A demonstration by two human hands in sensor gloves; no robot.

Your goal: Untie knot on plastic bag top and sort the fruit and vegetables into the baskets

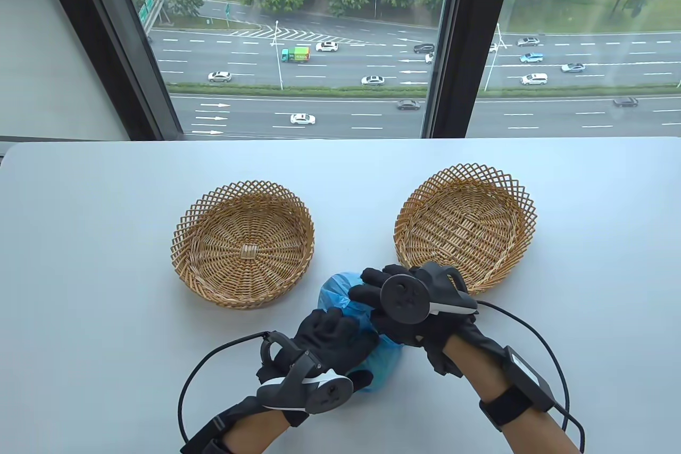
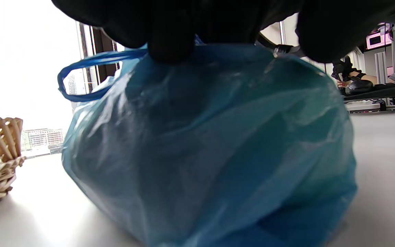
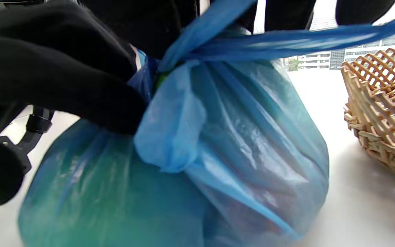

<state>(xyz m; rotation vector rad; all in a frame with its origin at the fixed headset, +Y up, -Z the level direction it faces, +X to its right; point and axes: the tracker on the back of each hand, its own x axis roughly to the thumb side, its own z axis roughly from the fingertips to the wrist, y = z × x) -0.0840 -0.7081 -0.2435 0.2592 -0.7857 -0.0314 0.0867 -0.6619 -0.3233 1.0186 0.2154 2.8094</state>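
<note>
A knotted blue plastic bag (image 1: 337, 295) stands on the white table between my two hands, its contents hidden by the film. My left hand (image 1: 345, 327) grips the bag's top from the near side, fingers curled into the plastic (image 2: 170, 37). My right hand (image 1: 368, 285) holds the top from the right. In the right wrist view the bag (image 3: 238, 144) has its tied strips (image 3: 286, 41) drawn taut towards the right, while left-hand fingers (image 3: 91, 92) pinch beside the knot (image 3: 173, 65). One handle loop (image 2: 77, 73) sticks out on the left.
Two shallow wicker baskets sit beyond the bag, one to the left (image 1: 186, 230) and one to the right (image 1: 528, 209), with nothing in them. The right basket's rim (image 3: 382, 109) is close to the bag. Glove cables trail near the table's front edge. A window lies behind the table.
</note>
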